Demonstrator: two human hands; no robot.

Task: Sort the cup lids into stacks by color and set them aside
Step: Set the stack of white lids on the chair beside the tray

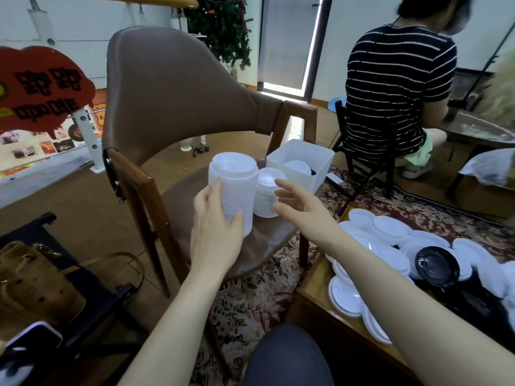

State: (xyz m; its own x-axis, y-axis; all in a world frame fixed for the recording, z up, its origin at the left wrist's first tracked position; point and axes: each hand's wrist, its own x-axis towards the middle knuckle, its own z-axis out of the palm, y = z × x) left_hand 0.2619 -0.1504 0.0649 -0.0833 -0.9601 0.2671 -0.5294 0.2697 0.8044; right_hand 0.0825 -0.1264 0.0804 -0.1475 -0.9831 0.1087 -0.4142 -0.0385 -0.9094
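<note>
Firstly, a white square bin (pixel 289 160) stands at the back right of the brown chair seat (pixel 267 240), and inside it I can see a few white lids and a dark one, though most of its content is hidden by the wall. Just beside the bin, on the same seat, stand two upright stacks of white cup lids: the tall stack (pixel 233 188) on the left and the shorter stack (pixel 267 193) touching it on the right. The left hand (pixel 216 232) grips the tall stack from its lower left side, with fingers curled round the ribbed edge and the thumb pressed on the front. The right hand (pixel 292 203) is open, its fingers relaxed and spread, and the fingertips are at the side of the shorter stack; whether they really touch it I cannot tell. The tall stack is near the front left part of the seat, while the shorter one has the bin close behind, so the free room on the seat is mostly in front, toward the person. On the right, a wooden desk (pixel 320 299) carries a loose heap of white lids (pixel 390 240) lying flat and overlapping, some reaching over its near edge, and among them a black lid (pixel 436 266) lies on top. The white lids are round, thin and slightly glossy, with a raised rim. Between chair and desk is a patterned carpet (pixel 250 296).
</note>
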